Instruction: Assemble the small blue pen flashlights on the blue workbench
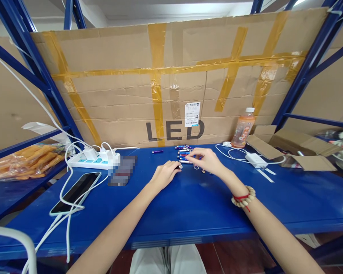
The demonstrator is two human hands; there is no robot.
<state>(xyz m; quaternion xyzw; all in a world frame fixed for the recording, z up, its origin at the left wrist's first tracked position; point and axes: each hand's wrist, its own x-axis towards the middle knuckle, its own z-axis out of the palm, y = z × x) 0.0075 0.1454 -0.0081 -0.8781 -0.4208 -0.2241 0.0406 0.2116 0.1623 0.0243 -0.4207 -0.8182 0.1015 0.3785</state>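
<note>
A cluster of small blue and silver batteries (184,153) lies on the blue shelf top (205,201), near the cardboard. My left hand (165,174) rests on the surface with its fingers curled round one small cylinder whose end shows at the fingertips. My right hand (206,160) hovers over the cluster's near edge, its fingers pinched on a battery there. One lone battery (157,152) lies apart to the left. A bead bracelet with a red cord (243,197) circles my right wrist.
A taped cardboard sheet marked LED (174,87) stands behind. At left are a white power strip (93,160) with chargers, a phone (76,192) and white cables. At right stand an orange drink bottle (242,132), a white charger (254,160) and an open cardboard box (297,148).
</note>
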